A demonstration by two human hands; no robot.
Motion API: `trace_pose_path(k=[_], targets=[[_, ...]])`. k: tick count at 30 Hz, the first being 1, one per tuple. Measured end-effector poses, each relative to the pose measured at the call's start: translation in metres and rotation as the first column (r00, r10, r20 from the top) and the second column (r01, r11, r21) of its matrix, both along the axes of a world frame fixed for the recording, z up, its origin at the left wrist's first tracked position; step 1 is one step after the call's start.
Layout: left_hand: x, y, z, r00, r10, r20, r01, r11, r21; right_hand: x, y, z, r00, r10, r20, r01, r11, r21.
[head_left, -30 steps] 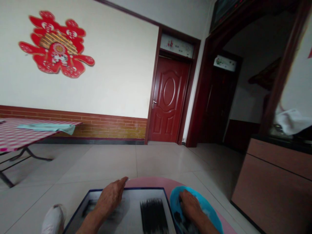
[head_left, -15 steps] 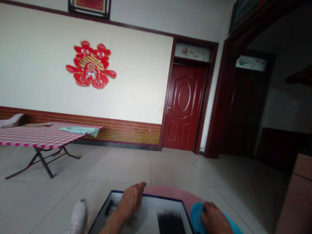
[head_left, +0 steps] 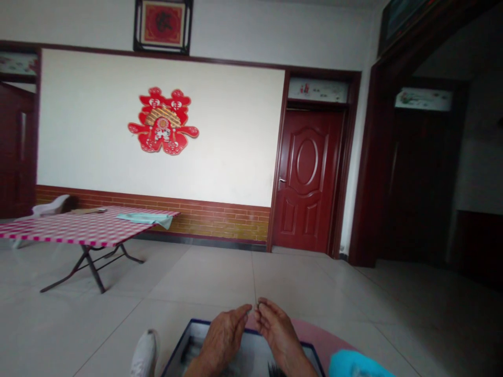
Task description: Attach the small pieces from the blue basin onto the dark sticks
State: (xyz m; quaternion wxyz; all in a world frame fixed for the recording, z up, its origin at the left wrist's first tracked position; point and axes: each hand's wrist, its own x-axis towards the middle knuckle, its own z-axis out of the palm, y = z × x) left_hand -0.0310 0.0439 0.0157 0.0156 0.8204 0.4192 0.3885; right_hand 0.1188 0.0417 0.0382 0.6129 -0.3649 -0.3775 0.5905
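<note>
Above the far rim of a shallow white tray with a dark blue edge (head_left: 191,329), my two hands come close together. Thumb and fingers of my left hand (head_left: 226,330) are pinched, and what they hold is too small to make out. My right hand (head_left: 277,327) faces it, also pinched, on something tiny that I cannot name. Partly hidden under my right wrist lies a bundle of thin black bristle-like pieces (head_left: 274,369) in the tray. To the right of the tray is a bright blue item (head_left: 356,365), cut off by the lower edge.
The tray rests on a round pink surface (head_left: 324,337). A folding table with a checked cover (head_left: 78,228) stands at the left, a light green cloth (head_left: 147,218) on it. A white shoe (head_left: 144,353) shows at the lower left. A red door (head_left: 304,178) is across the tiled floor.
My right hand has left the blue item and moved left over the tray to meet my left hand. The view has shifted a little up and left.
</note>
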Motion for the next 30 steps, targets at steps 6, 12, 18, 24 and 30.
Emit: trace_pose_path(k=[6,12,18,24,30], targets=[[0.003,-0.003,0.004,0.999,-0.038,0.03,0.037,0.999,0.015,0.004,0.0,-0.022,0.991,0.114,-0.065,-0.117,0.993,-0.034],[0.004,-0.008,0.008,0.997,-0.073,0.039,0.073,0.997,-0.005,0.004,0.003,-0.021,0.987,0.158,-0.033,-0.159,0.987,-0.025],[0.005,-0.015,0.016,0.993,-0.093,0.068,0.099,0.992,-0.083,0.003,0.001,-0.02,0.962,0.204,-0.184,-0.219,0.974,-0.066],[0.005,-0.014,0.015,0.988,-0.136,0.077,0.142,0.987,-0.072,0.002,0.002,-0.022,0.928,0.235,-0.29,-0.274,0.957,-0.101],[0.005,-0.012,0.013,0.989,-0.127,0.07,0.132,0.988,-0.08,0.003,0.007,-0.026,0.91,0.228,-0.348,-0.286,0.95,-0.126]])
